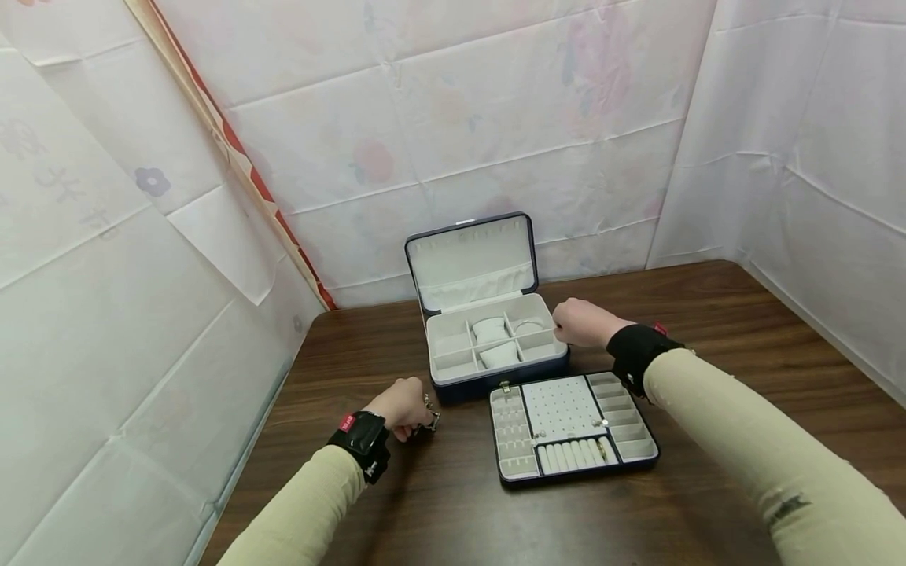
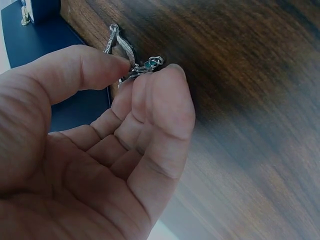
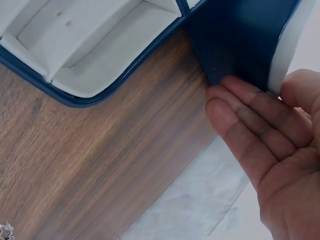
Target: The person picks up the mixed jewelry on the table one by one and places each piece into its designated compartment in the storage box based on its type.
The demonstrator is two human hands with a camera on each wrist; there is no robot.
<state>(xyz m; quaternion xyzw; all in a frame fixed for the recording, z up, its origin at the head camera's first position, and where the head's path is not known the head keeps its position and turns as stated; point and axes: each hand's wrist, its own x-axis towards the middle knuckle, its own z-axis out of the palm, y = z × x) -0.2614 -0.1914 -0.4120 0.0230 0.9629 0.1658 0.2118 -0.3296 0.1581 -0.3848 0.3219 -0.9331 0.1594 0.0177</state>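
Observation:
My left hand [image 1: 403, 405] pinches a silver bracelet [image 2: 125, 45] with a teal stone between thumb and fingertips, low over the table just left of the jewelry box. Part of the bracelet is hidden behind the fingers. At the right end of the open navy jewelry box [image 1: 463, 387], my right hand [image 1: 583, 322] grips the side wall. In the right wrist view its fingers [image 3: 240, 107] lie along the navy outside, and the thumb is at the pale rim. White cushions [image 1: 501, 355] and a thin bangle [image 1: 528, 325] sit in the box's white compartments.
In front of the box lies a navy-edged jewelry tray [image 1: 576, 481] with a perforated panel, ring rolls and small slots. A gold ring [image 1: 602, 450] sits in the rolls. The raised lid [image 1: 470, 259] leans back near the sheeted wall. A small silver piece [image 3: 6, 231] lies at the right.

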